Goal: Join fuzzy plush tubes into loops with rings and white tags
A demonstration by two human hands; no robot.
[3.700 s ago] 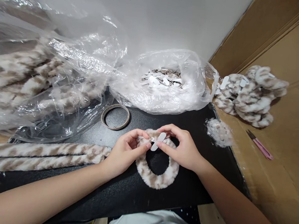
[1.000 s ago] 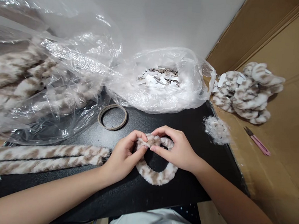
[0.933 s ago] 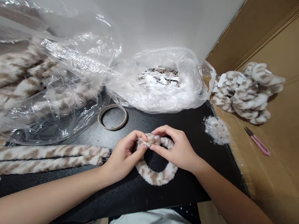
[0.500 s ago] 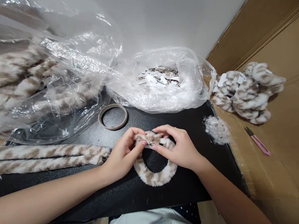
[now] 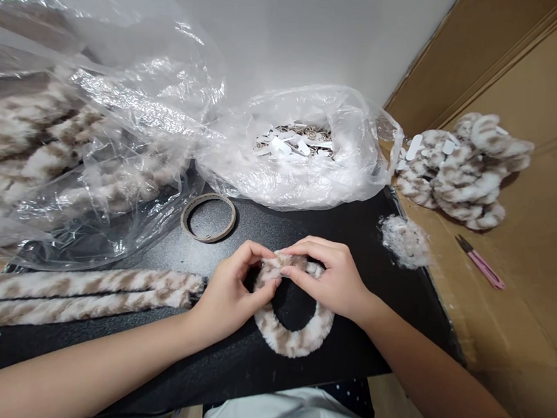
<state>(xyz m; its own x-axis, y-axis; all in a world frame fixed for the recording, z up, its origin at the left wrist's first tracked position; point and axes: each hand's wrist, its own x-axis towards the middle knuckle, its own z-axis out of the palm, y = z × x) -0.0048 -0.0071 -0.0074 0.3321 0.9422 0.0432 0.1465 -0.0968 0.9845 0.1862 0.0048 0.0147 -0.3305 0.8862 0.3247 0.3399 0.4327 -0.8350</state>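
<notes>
A fluffy white-and-brown fur ring (image 5: 291, 341) is pinched at its far side by both my hands, above the black tabletop (image 5: 343, 364). My left hand (image 5: 237, 283) grips it between thumb and fingertips on the left. From the right, my right hand (image 5: 328, 275) closes thumb and fingers on it close beside the left fingertips. The fingers partly cover the spot where they meet. Left of my left hand lie two long fur strips (image 5: 80, 292) in the same pattern, side by side.
Behind my hands lies a cardboard tape core (image 5: 183, 217). Clear plastic bags hold fur strips (image 5: 36, 136) and white tabs with metal pieces (image 5: 294, 142). At right are fur rings (image 5: 476, 177), a wad of fluff (image 5: 405, 241) and pink-handled snips (image 5: 485, 269) on cardboard (image 5: 516, 334).
My hands have drawn closer together on the ring, the right one shifting left. The white strip visible between them before is now covered. The ring has slid slightly right and nearer.
</notes>
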